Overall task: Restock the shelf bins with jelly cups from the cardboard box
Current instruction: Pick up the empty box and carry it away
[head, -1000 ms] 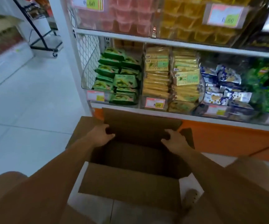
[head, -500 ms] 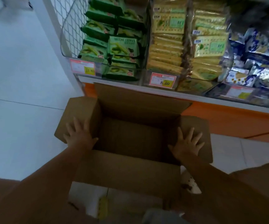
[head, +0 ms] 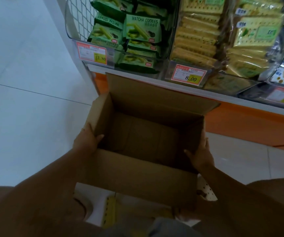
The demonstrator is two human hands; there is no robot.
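Observation:
An open brown cardboard box [head: 137, 177] sits low in front of the shelf, its far flap up against the orange shelf base. The inside looks bare; I see no jelly cups in it. My left hand [head: 86, 142] grips the box's left wall, thumb inside the rim. On the opposite side my right hand [head: 201, 154] clasps the right wall, thumb inside as well. The jelly cup bins are out of view.
Clear shelf bins above the box hold green matcha cookie packs [head: 141, 29] and yellow cracker packs [head: 197, 35], with price tags [head: 188, 75] in front. The orange shelf base [head: 248, 124] runs right. White tiled floor [head: 26, 100] spreads left. My feet in sandals show below the box.
The view dropped from the upper shelves to the box. My hands went from the far flap, to flat on the side flaps, to gripping the side walls; the side flaps are folded down.

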